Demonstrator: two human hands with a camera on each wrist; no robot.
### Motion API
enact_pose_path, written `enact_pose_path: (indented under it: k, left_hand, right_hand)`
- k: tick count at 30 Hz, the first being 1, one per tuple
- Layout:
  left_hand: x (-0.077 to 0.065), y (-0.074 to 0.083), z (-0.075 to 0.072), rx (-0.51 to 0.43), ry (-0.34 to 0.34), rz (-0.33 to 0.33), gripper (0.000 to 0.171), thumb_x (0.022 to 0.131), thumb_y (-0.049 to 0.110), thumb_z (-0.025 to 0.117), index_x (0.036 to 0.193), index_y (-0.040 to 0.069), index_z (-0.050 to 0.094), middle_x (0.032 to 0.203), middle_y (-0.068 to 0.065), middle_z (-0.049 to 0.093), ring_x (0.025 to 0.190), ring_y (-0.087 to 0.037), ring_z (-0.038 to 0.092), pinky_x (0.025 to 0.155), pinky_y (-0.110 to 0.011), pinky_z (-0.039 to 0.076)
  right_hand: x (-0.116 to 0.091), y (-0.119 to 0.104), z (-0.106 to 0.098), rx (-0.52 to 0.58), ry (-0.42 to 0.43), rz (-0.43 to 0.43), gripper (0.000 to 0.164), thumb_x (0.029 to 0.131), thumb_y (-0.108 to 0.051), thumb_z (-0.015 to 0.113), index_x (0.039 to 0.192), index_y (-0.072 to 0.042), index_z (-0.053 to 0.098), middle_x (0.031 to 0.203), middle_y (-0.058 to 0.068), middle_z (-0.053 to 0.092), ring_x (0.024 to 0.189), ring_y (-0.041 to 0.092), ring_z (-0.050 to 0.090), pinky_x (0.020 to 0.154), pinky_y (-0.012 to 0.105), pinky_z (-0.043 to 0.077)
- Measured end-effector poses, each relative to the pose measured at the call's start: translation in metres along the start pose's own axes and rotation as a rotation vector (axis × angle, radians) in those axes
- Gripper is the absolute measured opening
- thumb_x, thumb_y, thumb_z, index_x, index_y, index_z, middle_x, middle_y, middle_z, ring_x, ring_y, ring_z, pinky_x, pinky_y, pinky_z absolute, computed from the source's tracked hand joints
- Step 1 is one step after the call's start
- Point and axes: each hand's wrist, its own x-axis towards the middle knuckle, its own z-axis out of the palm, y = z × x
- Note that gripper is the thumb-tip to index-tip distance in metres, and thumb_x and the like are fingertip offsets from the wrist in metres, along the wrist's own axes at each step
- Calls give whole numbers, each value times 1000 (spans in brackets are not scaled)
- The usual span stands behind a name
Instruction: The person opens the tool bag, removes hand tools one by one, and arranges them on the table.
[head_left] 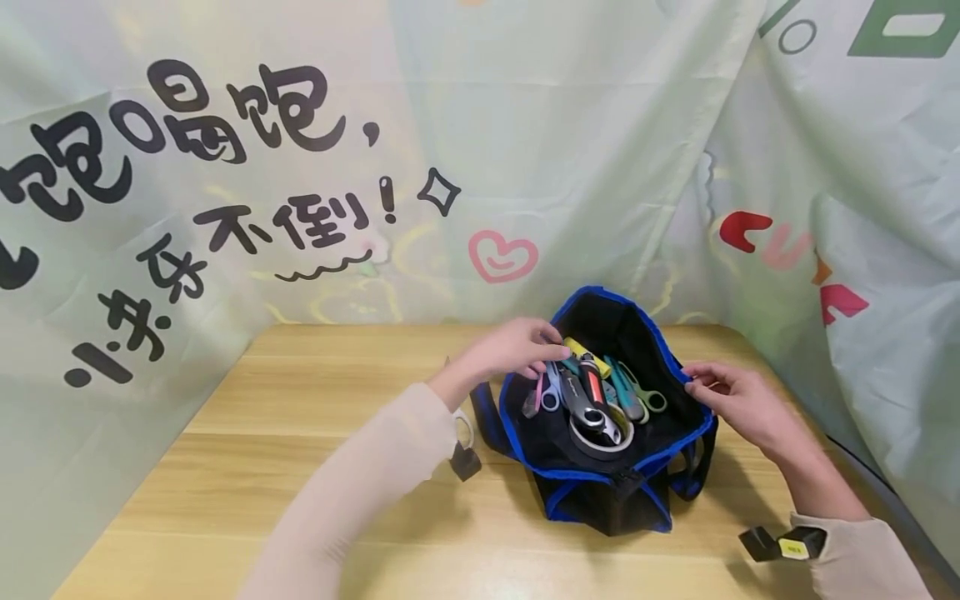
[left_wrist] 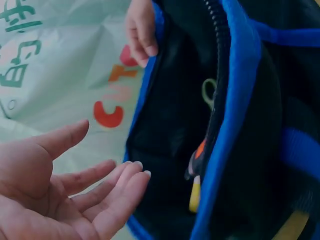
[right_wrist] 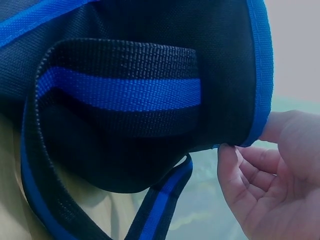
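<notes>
Wooden table [head_left: 210,483] with an opened bag [head_left: 611,504] upon it

Nearest come the left sleeve [head_left: 360,492] and the right sleeve [head_left: 870,558], both beige. One small black device with a yellow label [head_left: 802,543] sits by the right wrist; another dark device [head_left: 465,461] shows near the left wrist. A little farther, right of the table's middle, rests the black bag with blue edging, its wide mouth facing upward. At its side there is a strap [right_wrist: 150,92], black with a blue stripe.

Inside the bag one sees a round roll [head_left: 627,435] with a pale rim, and a dark grey tool [head_left: 576,396] reaches over it, together with a black tool with a red part [head_left: 592,383]. To their left are light blue scissors [head_left: 552,379]; to their right, a teal tool [head_left: 626,392] and green-handled scissors [head_left: 645,392]. Farther back lies a yellow object [head_left: 588,357], whose kind I cannot tell.

The left hand [head_left: 525,342] is over the left part of the mouth, its fingers loosely extended and holding nothing. The right hand [head_left: 738,400] pinches the rim on the opposite side.

Behind the table hangs a pale curtain [head_left: 585,125], printed with big dark characters, a pink heart [head_left: 504,260] and coloured letters.
</notes>
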Motion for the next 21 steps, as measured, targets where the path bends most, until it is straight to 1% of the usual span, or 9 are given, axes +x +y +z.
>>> enact_pose_path:
  k: [1, 3, 6, 9, 11, 13, 16, 18, 21]
  left_hand:
    - [3, 3, 4, -12, -30, -18, 45, 92, 32, 69, 126, 5, 58, 104, -5, 65, 85, -21, 66, 72, -32, 58]
    - [9, 5, 12, -19, -70, -43, 44, 92, 33, 69, 126, 6, 58, 105, -4, 64, 92, -25, 65, 72, -29, 57]
    - [18, 4, 25, -20, -91, -66, 48, 92, 33, 69, 128, 4, 56, 107, -7, 63, 102, -31, 63, 74, -31, 57]
    - [29, -6, 37, 28, -67, -87, 52, 92, 33, 69, 131, 3, 54, 105, -8, 62, 99, -32, 64, 73, -34, 58]
    - [35, -14, 45, 103, -44, -112, 54, 92, 34, 69, 133, 4, 52, 104, -9, 62, 91, -31, 66, 69, -39, 58]
    - [39, -22, 53, 161, -22, -142, 57, 91, 36, 70, 135, 6, 50, 107, -9, 62, 82, -29, 68, 67, -41, 58]
    - [43, -32, 65, 201, 18, -180, 63, 91, 38, 70, 138, 4, 46, 118, -13, 59, 72, -28, 69, 66, -40, 58]
    - [45, -38, 72, 188, 55, -199, 70, 89, 38, 72, 140, 1, 42, 121, -15, 57, 68, -24, 67, 64, -36, 58]
    - [48, -44, 81, 168, 101, -226, 76, 87, 38, 74, 140, -4, 38, 109, -17, 59, 61, -20, 63, 58, -31, 57]
  right_hand:
    - [0, 1, 0, -1, 1, -2, 27, 98, -11, 58, 117, 8, 61, 95, 11, 65, 75, 2, 56, 60, 22, 46]
    - [0, 2, 0, 3, 0, -7, 26, 98, -10, 59, 116, 8, 62, 95, 11, 65, 75, 1, 56, 60, 22, 47]
    - [1, 4, 0, 2, 4, -17, 26, 98, -9, 59, 116, 8, 62, 95, 11, 65, 75, 1, 56, 60, 22, 47]
    - [2, 4, 1, 8, 8, -25, 25, 97, -9, 59, 116, 8, 62, 95, 12, 66, 75, 2, 56, 60, 22, 47]
    - [2, 4, 1, 13, 6, -28, 25, 97, -8, 59, 115, 8, 62, 96, 13, 66, 74, 2, 56, 60, 22, 47]
    - [1, 4, 2, 14, 6, -31, 24, 97, -7, 60, 115, 8, 62, 96, 14, 66, 74, 3, 56, 60, 22, 47]
    - [1, 4, 1, 7, 3, -29, 24, 97, -8, 59, 116, 7, 62, 96, 14, 66, 73, 3, 56, 59, 23, 46]
    - [1, 3, 1, 1, 3, -27, 24, 97, -8, 60, 116, 7, 62, 96, 13, 66, 72, 4, 56, 59, 23, 46]
    - [1, 3, 1, 1, 0, -25, 25, 97, -9, 59, 116, 7, 62, 95, 13, 66, 72, 4, 56, 58, 23, 45]
